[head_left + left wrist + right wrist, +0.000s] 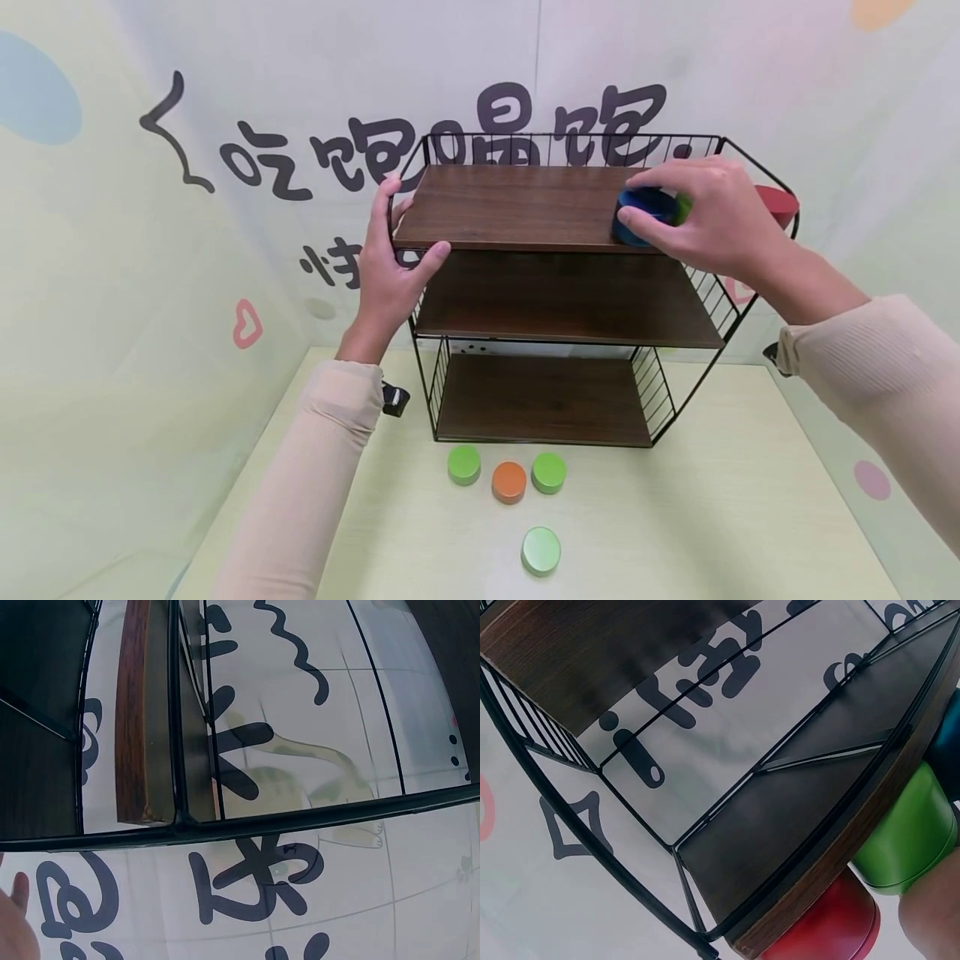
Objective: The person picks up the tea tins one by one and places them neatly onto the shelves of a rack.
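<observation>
The left hand (386, 271) grips the rack (562, 296) at its top left corner, probably to steady it. The right hand (712, 217) pinches a blue cup (647, 202) between thumb and fingers at the rack's top right, likely to keep it from tipping.

Top shelf (517, 204) offers room mid-span; blue container (630, 219) obstructs its right.
</observation>
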Demonstrator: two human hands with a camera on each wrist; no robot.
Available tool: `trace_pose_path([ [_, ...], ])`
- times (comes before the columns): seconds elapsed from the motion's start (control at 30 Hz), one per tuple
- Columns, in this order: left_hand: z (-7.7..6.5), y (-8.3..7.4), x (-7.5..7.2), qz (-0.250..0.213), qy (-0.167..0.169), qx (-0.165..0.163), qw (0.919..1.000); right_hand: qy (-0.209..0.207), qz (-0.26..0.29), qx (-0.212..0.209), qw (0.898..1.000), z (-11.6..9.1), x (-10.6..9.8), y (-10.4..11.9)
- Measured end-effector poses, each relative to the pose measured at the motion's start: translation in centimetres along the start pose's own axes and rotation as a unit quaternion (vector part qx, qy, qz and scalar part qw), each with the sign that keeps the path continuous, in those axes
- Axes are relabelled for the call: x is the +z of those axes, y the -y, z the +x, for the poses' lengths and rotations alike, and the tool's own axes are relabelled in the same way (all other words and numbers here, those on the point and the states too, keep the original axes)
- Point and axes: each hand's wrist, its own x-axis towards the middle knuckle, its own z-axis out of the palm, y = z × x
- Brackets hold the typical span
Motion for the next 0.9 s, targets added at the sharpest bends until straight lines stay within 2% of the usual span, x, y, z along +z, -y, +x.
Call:
trace_pose_path([
  [0.2, -0.2, -2.0, -0.2, -0.009, 0.003, -0.005, 0.9999, -0.006, 0.0, -0.008, 1.0, 0.0, -0.1, 0.0],
  [0.43, -0.1, -2.3, -0.2, -0.011, 0.004, -0.005, 0.9999, -0.064, 0.016, -0.015, 0.998, -0.3, -1.2, 0.3],
  [0.57, -0.2, -2.6, -0.2, -0.012, 0.001, -0.004, 0.9999, -0.085, 0.024, -0.049, 0.995, -1.1, -1.7, 0.6],
  [0.77, -0.2, -2.9, -0.2, -0.027, -0.004, -0.009, 0.9996, -0.153, 0.049, -0.106, 0.981, -2.9, -1.5, 1.4],
  [0.9, -0.2, -3.0, -0.2, -0.027, -0.003, -0.015, 0.9995, -0.2, 0.069, -0.126, 0.969, -4.5, -0.9, 2.3],
])
